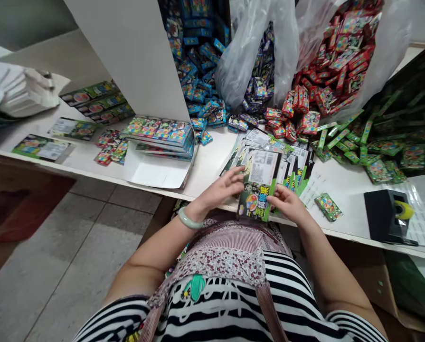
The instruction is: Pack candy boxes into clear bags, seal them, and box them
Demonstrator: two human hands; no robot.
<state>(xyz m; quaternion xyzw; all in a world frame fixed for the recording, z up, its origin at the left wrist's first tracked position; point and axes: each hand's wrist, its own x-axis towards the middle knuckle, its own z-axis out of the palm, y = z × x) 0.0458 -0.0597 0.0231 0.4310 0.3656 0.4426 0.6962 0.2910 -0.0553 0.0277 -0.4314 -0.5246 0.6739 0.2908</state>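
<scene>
A printed green and black candy packet [255, 199] with a white label panel stands tilted at the table's front edge. My right hand [287, 202] pinches its right side between thumb and fingers. On the packet's other side is my left hand [222, 190], its fingers apart and the tips close to the packet's left edge; whether they touch it I cannot tell. Behind it, a fanned pile of similar flat packets [293, 161] lies on the white table. A small green candy box [328, 207] rests to the right of my right hand.
Heaps of blue boxes [201, 90], purple boxes [260, 88], red boxes [340, 71] and green boxes [379, 156] line the back. A black tape dispenser [386, 216] stands at right. Left are an open white carton [158, 166] of stacked packs and a white partition [134, 52].
</scene>
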